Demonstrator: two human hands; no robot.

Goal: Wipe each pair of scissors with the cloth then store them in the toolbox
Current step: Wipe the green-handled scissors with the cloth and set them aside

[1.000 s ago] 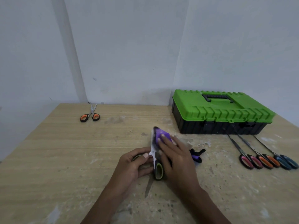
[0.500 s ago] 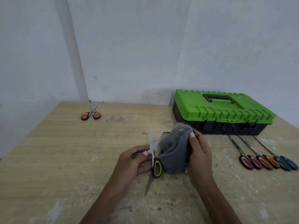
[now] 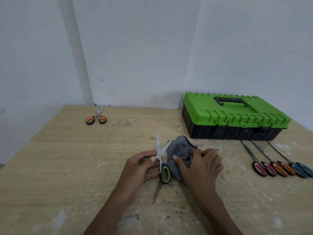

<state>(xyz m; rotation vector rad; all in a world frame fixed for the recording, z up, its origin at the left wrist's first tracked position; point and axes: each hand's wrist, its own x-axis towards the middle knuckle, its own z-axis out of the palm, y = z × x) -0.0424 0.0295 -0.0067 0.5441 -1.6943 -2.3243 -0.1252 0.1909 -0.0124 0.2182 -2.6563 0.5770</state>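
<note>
My left hand (image 3: 141, 168) grips one handle of the green-and-black scissors (image 3: 160, 160), whose blades stand spread apart, one pointing up. My right hand (image 3: 201, 167) holds the grey cloth (image 3: 180, 152) bunched against the right blade. The toolbox (image 3: 233, 118), green lid on a black body, sits closed at the back right. Three long scissors with pink (image 3: 259, 167), orange (image 3: 281, 168) and blue (image 3: 303, 170) handles lie in a row in front of the toolbox. A short orange-handled pair (image 3: 96, 118) lies at the far left.
The worn wooden table (image 3: 67, 167) meets white walls at the back and left. Its left edge runs diagonally from the back corner toward the near left.
The scissors' blades have opened. The cloth unfolded from purple side to grey side, and my right hand moved it from over the blades to the right blade.
</note>
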